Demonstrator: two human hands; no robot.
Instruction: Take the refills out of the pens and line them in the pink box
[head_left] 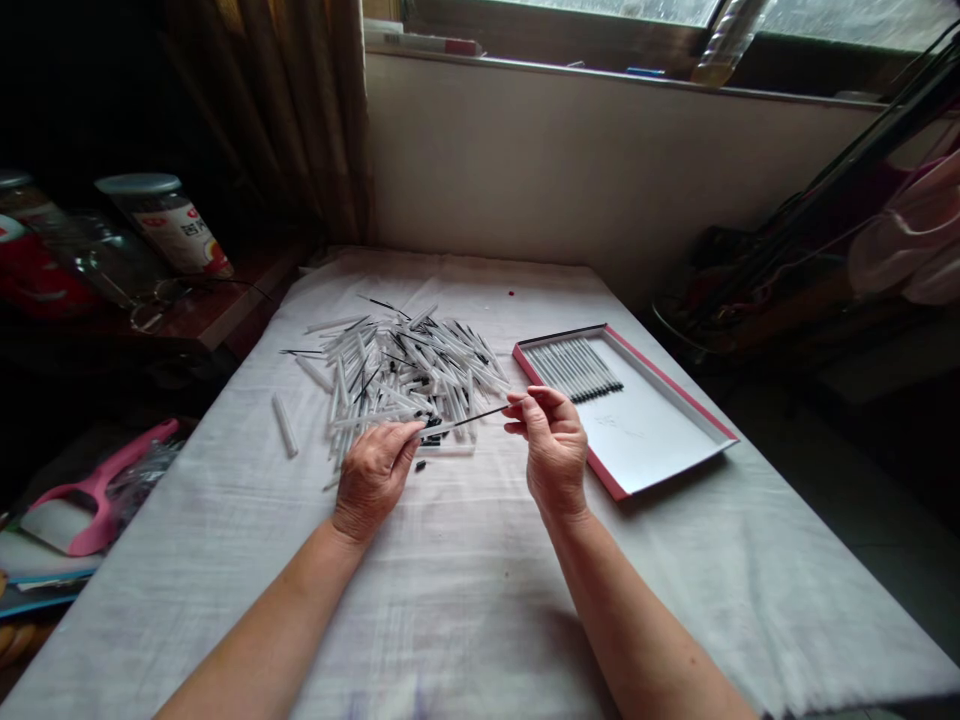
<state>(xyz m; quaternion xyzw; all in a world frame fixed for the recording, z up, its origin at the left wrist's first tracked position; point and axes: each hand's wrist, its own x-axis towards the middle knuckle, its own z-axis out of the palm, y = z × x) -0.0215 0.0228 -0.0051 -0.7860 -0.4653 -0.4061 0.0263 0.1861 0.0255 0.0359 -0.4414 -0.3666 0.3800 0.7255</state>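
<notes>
My left hand (379,475) is closed on a translucent pen barrel (441,430) at the near edge of a loose pile. Pinched in the fingertips of my right hand (553,440) is a thin black pen refill (484,413). The refill's left end meets the open end of the barrel; how far inside it sits I cannot tell. Beyond both hands spreads the pile of clear barrels (412,360), mixed with black refills and small black caps. One black cap (420,466) lies apart by my left fingers.
A red-edged box lid (682,445) lies to the right, with a row of pens (574,368) in its far left corner. A single barrel (285,425) rests left of the pile. Jars (176,225) and a pink-handled tool (97,490) are off the table's left side.
</notes>
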